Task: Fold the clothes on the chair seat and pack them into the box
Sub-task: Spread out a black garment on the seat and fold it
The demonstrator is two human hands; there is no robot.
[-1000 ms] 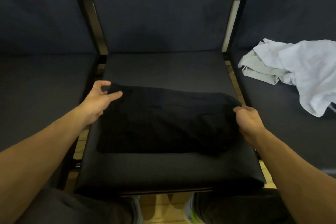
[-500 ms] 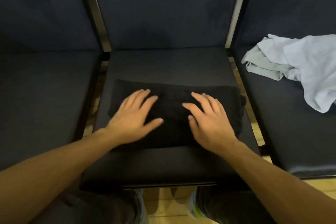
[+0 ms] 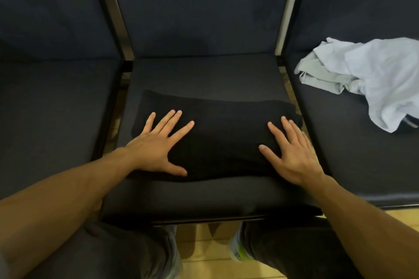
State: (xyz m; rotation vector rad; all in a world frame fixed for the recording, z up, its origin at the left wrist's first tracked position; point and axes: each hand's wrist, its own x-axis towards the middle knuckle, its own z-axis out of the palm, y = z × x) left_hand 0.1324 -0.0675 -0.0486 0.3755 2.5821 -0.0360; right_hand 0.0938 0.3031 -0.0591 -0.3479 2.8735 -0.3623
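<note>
Both hands slid apart, left hand [image 3: 156,149] & right hand [image 3: 292,154] flat (grip released) on black garment [image 3: 222,138]; pale shirt [image 3: 374,75] on next seat [image 3: 353,156].

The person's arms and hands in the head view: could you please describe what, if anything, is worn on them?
Nothing is worn on either. The left hand and right hand are bare, with no gloves, rings, watch or bracelets visible. Both forearms are bare right to the frame edges, no sleeves showing.
</note>
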